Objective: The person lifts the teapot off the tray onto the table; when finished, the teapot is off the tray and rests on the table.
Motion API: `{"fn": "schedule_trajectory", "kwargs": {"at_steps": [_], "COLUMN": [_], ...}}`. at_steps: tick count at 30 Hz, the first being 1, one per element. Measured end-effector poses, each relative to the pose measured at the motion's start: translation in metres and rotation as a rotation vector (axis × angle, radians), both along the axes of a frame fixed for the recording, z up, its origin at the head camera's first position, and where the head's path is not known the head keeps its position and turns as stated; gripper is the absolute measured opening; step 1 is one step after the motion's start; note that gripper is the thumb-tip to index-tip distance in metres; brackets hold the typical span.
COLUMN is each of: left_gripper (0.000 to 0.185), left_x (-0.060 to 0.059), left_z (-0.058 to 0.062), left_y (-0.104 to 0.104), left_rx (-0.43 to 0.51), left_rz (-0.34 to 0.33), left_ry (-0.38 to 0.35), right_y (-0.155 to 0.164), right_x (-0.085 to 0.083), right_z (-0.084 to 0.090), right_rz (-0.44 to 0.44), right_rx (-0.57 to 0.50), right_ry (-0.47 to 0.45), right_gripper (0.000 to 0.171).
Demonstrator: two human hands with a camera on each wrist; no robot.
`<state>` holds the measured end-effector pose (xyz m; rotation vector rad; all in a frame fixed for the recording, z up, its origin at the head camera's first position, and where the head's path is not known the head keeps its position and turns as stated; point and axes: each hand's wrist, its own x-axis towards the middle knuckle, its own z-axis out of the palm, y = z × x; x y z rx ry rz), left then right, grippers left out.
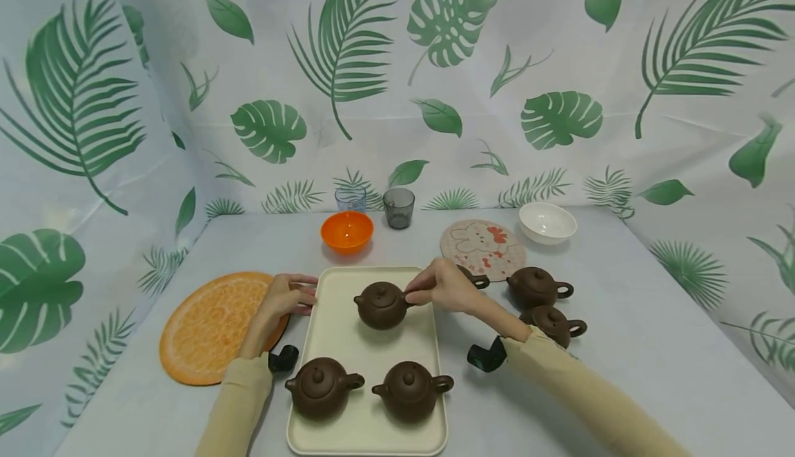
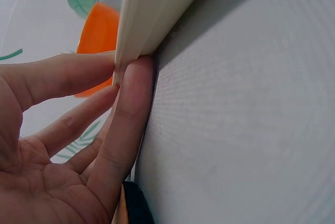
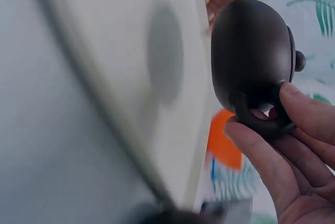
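A dark brown teapot (image 1: 381, 306) hangs over the upper part of a cream tray (image 1: 357, 346), its shadow falling on the tray in the right wrist view. Thumb and fingers of my right hand (image 1: 448, 287) pinch its loop handle (image 3: 261, 124). At the tray's left rim, my left hand (image 1: 287, 298) has fairly straight fingers; fingertips (image 2: 138, 75) touch the outer wall and rim. Two matching teapots stand on the tray's near half, one at the left (image 1: 319, 389) and one at the right (image 1: 410, 393).
Right of the tray stand more brown teapots (image 1: 535, 287), one partly behind my right hand. An orange round mat (image 1: 211, 333) lies left. Farther back are an orange bowl (image 1: 347, 233), a grey cup (image 1: 399, 210), a blue clear cup (image 1: 350, 199), a rabbit mat (image 1: 484, 246) and a white bowl (image 1: 547, 224).
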<state>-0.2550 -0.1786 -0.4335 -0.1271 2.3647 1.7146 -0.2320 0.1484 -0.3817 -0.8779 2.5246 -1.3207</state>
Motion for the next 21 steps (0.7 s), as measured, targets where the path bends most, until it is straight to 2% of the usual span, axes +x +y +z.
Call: {"fn": "schedule_trajectory", "kwargs": {"at_steps": [6, 10, 21], "left_gripper": [0.045, 0.045, 0.045], "left_x": [0.000, 0.000, 0.001], "left_z": [0.001, 0.001, 0.000], "left_y": [0.000, -0.001, -0.001], "left_rx": [0.004, 0.008, 0.021], "left_rz": [-0.002, -0.007, -0.014], "left_ry": [-0.004, -0.002, 0.017], "right_y": [0.046, 0.069, 0.100], "right_x": [0.007, 0.016, 0.033], "right_z": [0.001, -0.001, -0.006], "right_rz": [-0.049, -0.094, -0.152], "right_rx": [-0.010, 0.025, 0.092], "right_ry": [-0.032, -0.027, -0.022], "right_gripper": [0.015, 0.016, 0.014]}}
